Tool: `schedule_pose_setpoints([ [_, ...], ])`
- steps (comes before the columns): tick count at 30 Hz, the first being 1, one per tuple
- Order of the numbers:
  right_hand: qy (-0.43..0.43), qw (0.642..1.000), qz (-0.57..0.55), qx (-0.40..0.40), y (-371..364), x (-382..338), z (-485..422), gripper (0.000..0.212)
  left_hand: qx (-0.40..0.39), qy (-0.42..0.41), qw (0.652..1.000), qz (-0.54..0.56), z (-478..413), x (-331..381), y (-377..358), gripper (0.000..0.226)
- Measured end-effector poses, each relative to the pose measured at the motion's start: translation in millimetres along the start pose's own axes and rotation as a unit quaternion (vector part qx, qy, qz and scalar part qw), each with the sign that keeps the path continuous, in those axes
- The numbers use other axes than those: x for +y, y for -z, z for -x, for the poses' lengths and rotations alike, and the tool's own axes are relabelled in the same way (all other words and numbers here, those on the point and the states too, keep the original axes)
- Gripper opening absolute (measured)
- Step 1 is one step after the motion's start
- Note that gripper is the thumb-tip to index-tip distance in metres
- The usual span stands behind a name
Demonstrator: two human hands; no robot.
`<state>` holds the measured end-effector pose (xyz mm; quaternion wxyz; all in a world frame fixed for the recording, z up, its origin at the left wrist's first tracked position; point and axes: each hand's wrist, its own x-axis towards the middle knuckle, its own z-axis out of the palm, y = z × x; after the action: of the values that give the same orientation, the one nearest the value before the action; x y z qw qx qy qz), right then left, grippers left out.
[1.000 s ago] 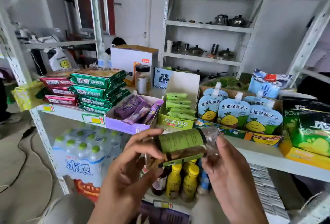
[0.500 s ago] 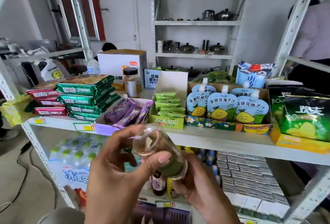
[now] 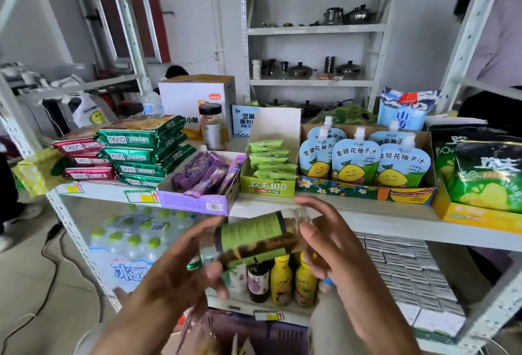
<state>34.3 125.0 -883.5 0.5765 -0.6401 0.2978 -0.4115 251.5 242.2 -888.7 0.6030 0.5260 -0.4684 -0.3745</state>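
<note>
Your left fingers curl round the neck end of the clear plastic bottle with a green label and brown contents, thumb beneath. Your right fingers wrap its base end. Your left hand and right hand hold it between them, lying almost level, tilted up to the right. It hangs in the air just in front of the white metal shelf, below the purple cardboard box of snack packets and above the yellow-capped bottles.

Between left hand and right hand lies the bottle, seemingly crosswise.
</note>
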Motion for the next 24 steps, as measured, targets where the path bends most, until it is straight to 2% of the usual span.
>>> schedule_pose_setpoints([
  [3,0.004,0.999,0.035,0.0,4,4,2,0.054,-0.011,-0.009,0.998,0.068,-5,-19,2,0.056],
  [4,0.008,1.0,0.023,0.009,2,6,2,0.055,-0.001,-0.007,0.995,0.097,-6,-24,-1,0.053],
  [6,0.018,0.999,0.01,0.035,-3,8,2,0.063,0.019,-0.018,0.99,0.138,-9,-36,-3,0.033],
  [8,0.038,0.997,-0.032,0.061,-5,9,2,0.059,0.004,-0.036,0.99,0.139,-12,-42,-6,0.028],
  [11,0.068,0.991,-0.084,0.073,-7,3,4,0.043,-0.044,-0.048,0.979,0.191,-13,-48,-12,0.041],
  [13,0.072,0.99,-0.104,0.055,-8,1,5,0.047,-0.086,-0.042,0.971,0.218,-13,-58,-16,0.053],
  [15,0.08,0.99,-0.112,0.043,-10,-2,5,0.054,-0.134,-0.048,0.962,0.231,-17,-69,-22,0.055],
  [17,0.083,0.99,-0.106,0.044,-12,-1,2,0.062,-0.17,0.017,0.964,0.202,-23,-73,-26,0.061],
  [19,0.078,0.99,-0.109,0.038,-13,2,1,0.073,-0.156,0.077,0.967,0.188,-32,-88,-23,0.067],
  [20,0.076,0.99,-0.112,0.035,-13,4,1,0.074,-0.16,0.096,0.972,0.145,-33,-92,-22,0.067],
  [22,0.071,0.99,-0.118,0.037,-12,5,0,0.063,-0.149,0.102,0.981,0.068,-35,-94,-22,0.063],
  [24,0.065,0.989,-0.123,0.048,-10,7,0,0.043,-0.138,0.023,0.983,0.118,-35,-99,-24,0.061],
])
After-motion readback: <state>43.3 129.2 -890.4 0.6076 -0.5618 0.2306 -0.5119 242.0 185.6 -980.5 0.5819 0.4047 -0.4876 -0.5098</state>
